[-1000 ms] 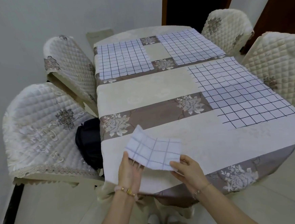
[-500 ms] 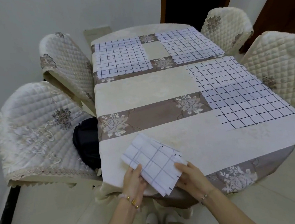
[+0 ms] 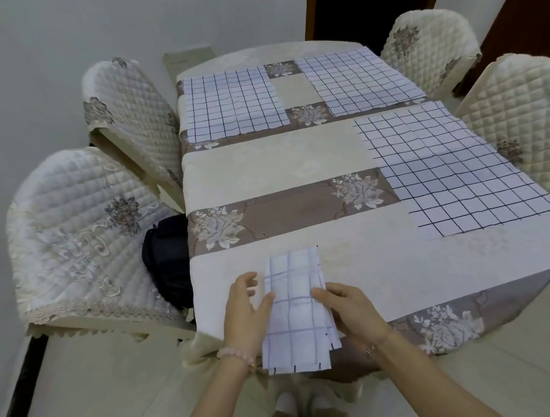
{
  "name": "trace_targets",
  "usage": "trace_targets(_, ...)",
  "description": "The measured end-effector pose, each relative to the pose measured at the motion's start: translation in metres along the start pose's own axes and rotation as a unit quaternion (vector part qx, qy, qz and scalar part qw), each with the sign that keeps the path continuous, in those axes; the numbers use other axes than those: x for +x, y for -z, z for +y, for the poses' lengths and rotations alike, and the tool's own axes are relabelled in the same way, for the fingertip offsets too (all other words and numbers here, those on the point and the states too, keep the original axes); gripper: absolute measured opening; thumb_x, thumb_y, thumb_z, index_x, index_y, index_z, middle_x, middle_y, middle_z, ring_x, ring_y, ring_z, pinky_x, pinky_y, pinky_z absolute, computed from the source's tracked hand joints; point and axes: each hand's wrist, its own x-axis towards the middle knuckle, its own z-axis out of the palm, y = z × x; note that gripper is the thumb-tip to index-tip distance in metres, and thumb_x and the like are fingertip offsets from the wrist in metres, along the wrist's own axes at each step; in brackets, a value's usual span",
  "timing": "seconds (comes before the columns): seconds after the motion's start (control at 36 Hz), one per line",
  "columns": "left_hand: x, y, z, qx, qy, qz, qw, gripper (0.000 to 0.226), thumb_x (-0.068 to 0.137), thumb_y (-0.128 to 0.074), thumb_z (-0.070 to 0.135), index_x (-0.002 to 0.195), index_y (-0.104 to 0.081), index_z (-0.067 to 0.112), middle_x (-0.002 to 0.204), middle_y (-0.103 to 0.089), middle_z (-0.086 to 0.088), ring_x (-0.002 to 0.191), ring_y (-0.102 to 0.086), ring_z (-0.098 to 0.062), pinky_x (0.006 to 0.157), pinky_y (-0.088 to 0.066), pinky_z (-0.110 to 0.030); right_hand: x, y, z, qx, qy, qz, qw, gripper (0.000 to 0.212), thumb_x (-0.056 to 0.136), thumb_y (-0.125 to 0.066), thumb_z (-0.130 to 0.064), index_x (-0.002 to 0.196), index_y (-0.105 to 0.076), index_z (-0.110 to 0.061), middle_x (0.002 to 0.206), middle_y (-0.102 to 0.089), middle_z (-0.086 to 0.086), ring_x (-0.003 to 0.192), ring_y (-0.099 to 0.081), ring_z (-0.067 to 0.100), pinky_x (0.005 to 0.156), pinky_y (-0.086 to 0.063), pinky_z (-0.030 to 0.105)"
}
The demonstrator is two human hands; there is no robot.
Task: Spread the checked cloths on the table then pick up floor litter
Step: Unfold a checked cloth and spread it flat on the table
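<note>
Folded checked cloth (image 3: 296, 308) lies at the near edge of the bench (image 3: 403, 264), and its near end hangs out past that edge. It is white with thin dark lines and is folded into a long strip. The left hand (image 3: 247, 312) is on its left side, with the thumb pressed on the cloth and the fingers spread on the bench top. The right hand (image 3: 349, 311) holds the right side, with the thumb on top and the fingers tucked under the folds.

Three more checked cloths lie flat and open on the bench. One (image 3: 232, 104) is at the far left, one (image 3: 360, 81) is at the far right, and a bigger one (image 3: 454, 168) is on the right side, nearer.

The bench has a cream cover with brown flower bands. Padded chairs stand on both sides of it. A dark bag (image 3: 167, 259) sits on the near left chair (image 3: 82, 243), just beside the bench.
</note>
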Motion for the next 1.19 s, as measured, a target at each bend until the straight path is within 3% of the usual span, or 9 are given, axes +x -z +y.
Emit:
trace_targets(0.08,-0.012,-0.011,0.013,0.003,-0.039,-0.066,0.997,0.036,0.090,-0.059,0.022,0.125,-0.049,0.022,0.121,-0.052,0.010,0.109,-0.050,-0.003,0.084,-0.041,-0.009,-0.005,-0.003,-0.002,0.017,0.022,-0.011,1.000,0.018,0.092,-0.057,-0.019,0.097,-0.072,-0.010,0.097,-0.073,0.013,0.089,-0.070,0.025,0.078,-0.059,0.036)
trace_targets(0.17,-0.022,-0.021,0.025,-0.050,-0.028,-0.137,0.989,0.036,0.091,-0.057,0.028,0.126,-0.052,0.023,0.122,-0.058,0.010,0.107,-0.056,0.001,0.083,-0.049,-0.010,-0.011,-0.007,-0.005,0.023,0.036,-0.035,0.998,0.025,0.094,-0.052,-0.025,0.107,-0.070,-0.013,0.102,-0.074,0.006,0.096,-0.070,0.022,0.081,-0.057,0.031)
trace_targets(0.36,-0.029,-0.028,0.037,-0.102,-0.022,-0.150,0.983,0.034,0.092,-0.055,0.026,0.126,-0.055,0.021,0.119,-0.064,0.004,0.111,-0.059,-0.013,0.097,-0.050,-0.026,-0.019,-0.007,-0.012,0.072,0.038,-0.034,0.996,0.025,0.093,-0.054,-0.029,0.109,-0.068,-0.015,0.104,-0.073,0.004,0.101,-0.068,0.019,0.077,-0.056,0.028)
trace_targets(0.53,-0.032,-0.030,0.037,-0.102,-0.027,-0.132,0.986,0.033,0.088,-0.061,0.020,0.120,-0.056,0.025,0.113,-0.065,0.004,0.104,-0.062,-0.014,0.086,-0.054,-0.020,-0.019,-0.006,-0.013,0.084,0.031,-0.013,0.996,0.030,0.089,-0.056,-0.037,0.112,-0.064,-0.019,0.106,-0.072,0.003,0.098,-0.069,0.021,0.076,-0.058,0.032)
trace_targets(0.81,-0.033,-0.033,0.038,-0.067,-0.019,-0.122,0.990,0.034,0.087,-0.062,0.028,0.119,-0.052,0.029,0.110,-0.063,0.008,0.095,-0.061,-0.008,0.070,-0.051,-0.007,-0.015,-0.007,-0.012,0.034,0.067,0.025,0.997,0.024,0.091,-0.055,-0.033,0.108,-0.064,-0.018,0.107,-0.070,0.002,0.100,-0.067,0.021,0.075,-0.058,0.030)
trace_targets(1.0,-0.032,-0.034,0.035,-0.062,0.018,-0.133,0.989,0.034,0.086,-0.062,0.031,0.119,-0.054,0.026,0.110,-0.063,0.005,0.094,-0.062,-0.015,0.072,-0.054,-0.015,-0.010,-0.003,-0.012,0.058,0.061,0.048,0.995,0.018,0.089,-0.059,-0.020,0.096,-0.068,-0.006,0.099,-0.071,0.009,0.093,-0.068,0.022,0.066,-0.057,0.023)
trace_targets(1.11,-0.028,-0.034,0.033,-0.117,0.063,-0.143,0.981,0.027,0.089,-0.059,0.028,0.114,-0.061,0.019,0.109,-0.067,-0.006,0.098,-0.065,-0.025,0.087,-0.056,-0.039,-0.007,0.001,-0.011,0.086,0.038,0.044,0.995,0.021,0.089,-0.060,-0.019,0.097,-0.069,-0.001,0.102,-0.069,0.016,0.091,-0.065,0.025,0.070,-0.058,0.028)
trace_targets(1.19,-0.027,-0.032,0.034,-0.164,0.088,-0.130,0.974,0.015,0.093,-0.054,0.025,0.101,-0.065,0.019,0.101,-0.070,-0.009,0.095,-0.065,-0.027,0.083,-0.057,-0.035,-0.005,0.003,-0.010,0.101,0.020,0.034,0.994,0.019,0.090,-0.059,-0.021,0.095,-0.069,-0.005,0.098,-0.069,0.015,0.089,-0.064,0.025,0.070,-0.058,0.028)
